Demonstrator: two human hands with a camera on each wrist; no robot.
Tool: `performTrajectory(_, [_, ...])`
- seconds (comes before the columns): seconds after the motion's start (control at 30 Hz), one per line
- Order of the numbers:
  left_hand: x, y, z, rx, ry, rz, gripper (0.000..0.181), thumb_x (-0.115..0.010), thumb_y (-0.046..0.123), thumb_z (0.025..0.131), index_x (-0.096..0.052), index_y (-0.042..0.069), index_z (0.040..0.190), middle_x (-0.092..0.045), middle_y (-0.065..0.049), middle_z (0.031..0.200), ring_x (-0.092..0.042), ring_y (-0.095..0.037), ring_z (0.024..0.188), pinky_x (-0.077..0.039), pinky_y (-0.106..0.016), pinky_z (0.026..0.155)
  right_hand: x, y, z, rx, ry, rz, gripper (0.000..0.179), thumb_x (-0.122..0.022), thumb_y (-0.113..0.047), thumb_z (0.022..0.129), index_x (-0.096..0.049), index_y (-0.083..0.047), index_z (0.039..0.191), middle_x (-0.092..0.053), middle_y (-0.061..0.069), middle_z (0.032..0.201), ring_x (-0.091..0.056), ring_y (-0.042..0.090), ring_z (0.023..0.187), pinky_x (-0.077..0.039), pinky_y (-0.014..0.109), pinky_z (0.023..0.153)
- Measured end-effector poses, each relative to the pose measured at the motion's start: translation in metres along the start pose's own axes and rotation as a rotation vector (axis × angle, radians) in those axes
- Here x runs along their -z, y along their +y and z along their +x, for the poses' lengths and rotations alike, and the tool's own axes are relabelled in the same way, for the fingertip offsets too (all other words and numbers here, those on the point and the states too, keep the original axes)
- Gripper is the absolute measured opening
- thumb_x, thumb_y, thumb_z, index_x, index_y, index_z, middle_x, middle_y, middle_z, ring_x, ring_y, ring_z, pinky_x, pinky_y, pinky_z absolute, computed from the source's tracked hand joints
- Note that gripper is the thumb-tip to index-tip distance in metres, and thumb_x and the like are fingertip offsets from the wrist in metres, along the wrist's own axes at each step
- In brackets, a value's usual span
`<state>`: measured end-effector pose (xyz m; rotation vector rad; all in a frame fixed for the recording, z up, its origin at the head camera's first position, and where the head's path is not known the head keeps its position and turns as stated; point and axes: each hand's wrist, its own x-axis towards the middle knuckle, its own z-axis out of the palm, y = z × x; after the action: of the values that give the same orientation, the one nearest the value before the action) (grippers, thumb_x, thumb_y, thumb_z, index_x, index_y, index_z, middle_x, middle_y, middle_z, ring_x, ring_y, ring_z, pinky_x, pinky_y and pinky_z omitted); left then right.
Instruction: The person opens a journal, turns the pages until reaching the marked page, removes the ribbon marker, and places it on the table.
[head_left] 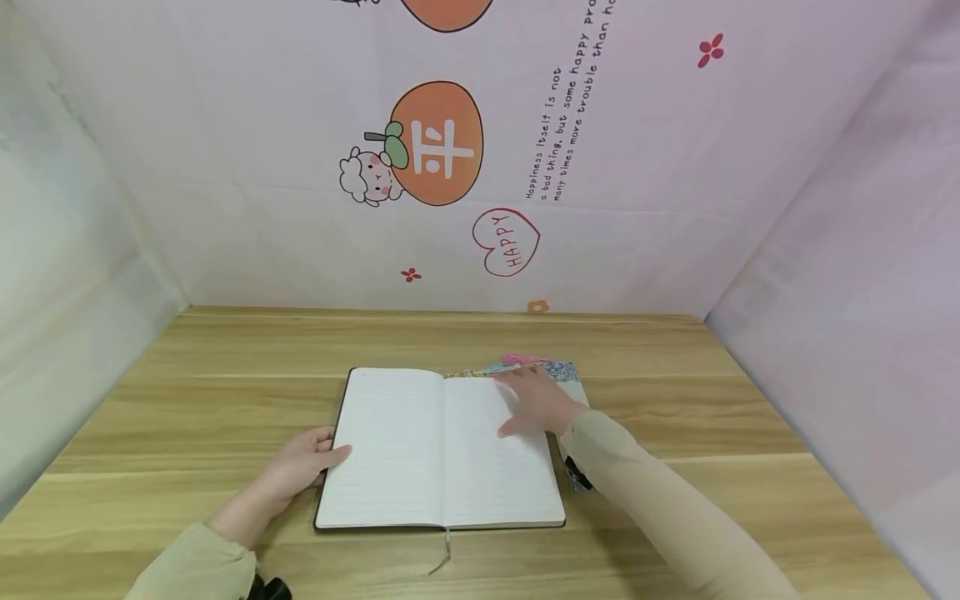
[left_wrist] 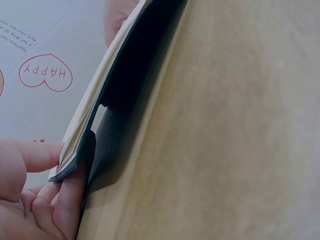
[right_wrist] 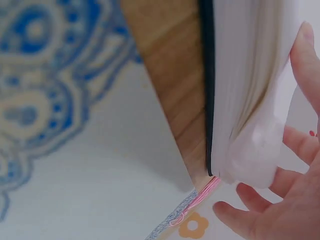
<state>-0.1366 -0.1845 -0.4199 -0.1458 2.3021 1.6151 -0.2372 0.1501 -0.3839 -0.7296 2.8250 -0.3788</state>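
Note:
An open notebook [head_left: 390,450] with blank lined pages and a dark cover lies on the table. My left hand [head_left: 296,462] grips its left edge. In the left wrist view, the thumb is on the pages and the fingers [left_wrist: 70,202] are beneath the dark cover. My right hand [head_left: 536,400] is at the upper part of the right page, its fingers spread. In the right wrist view, its fingers [right_wrist: 287,182] are by a bulging page corner and the thumb is over the page side. A thin bookmark ribbon [head_left: 448,546] hangs from the notebook's bottom edge.
A pale book with a blue patterned cover [head_left: 573,392] lies at the right, partly hidden by the notebook and right arm. A pink tassel [head_left: 519,359] shows at its top. The wooden table [head_left: 247,358] meets printed white cloth [head_left: 285,250] at the back and sides.

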Motion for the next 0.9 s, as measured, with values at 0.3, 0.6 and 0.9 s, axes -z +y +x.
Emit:
performTrajectory(0.3, [0.0,0.0,0.0,-0.014,-0.004,0.01,0.051,-0.053,0.016,0.097,-0.037,-0.014,0.134,-0.067,-0.015,0.109,-0.063,-0.012,0.079,-0.05,-0.03,0.07,-0.006,-0.004,-0.01,-0.008,0.101,-0.066,0.068,-0.083,-0.036,0.068,-0.059,-0.004,0.124,-0.048,0.015,0.138,-0.03,0.037,0.135,-0.028,0.049,0.11])
performTrajectory(0.6, [-0.001,-0.001,0.002,-0.012,0.004,0.019,0.05,-0.054,0.016,0.096,-0.039,-0.013,0.133,-0.067,-0.013,0.108,-0.062,-0.011,0.078,-0.05,-0.029,0.07,-0.007,-0.013,-0.032,0.119,0.108,-0.063,0.055,-0.08,-0.014,0.075,-0.057,-0.002,0.124,-0.054,0.014,0.129,-0.049,0.032,0.12,-0.047,0.041,0.094])
performTrajectory(0.9, [0.001,-0.002,0.001,-0.01,0.005,0.017,0.051,-0.054,0.017,0.096,-0.038,-0.014,0.134,-0.066,-0.017,0.111,-0.063,-0.013,0.08,-0.051,-0.031,0.071,-0.008,-0.014,-0.05,0.131,0.071,0.132,0.05,-0.057,0.008,0.082,-0.049,0.002,0.131,-0.059,0.013,0.114,-0.058,0.022,0.096,-0.05,0.037,0.083])
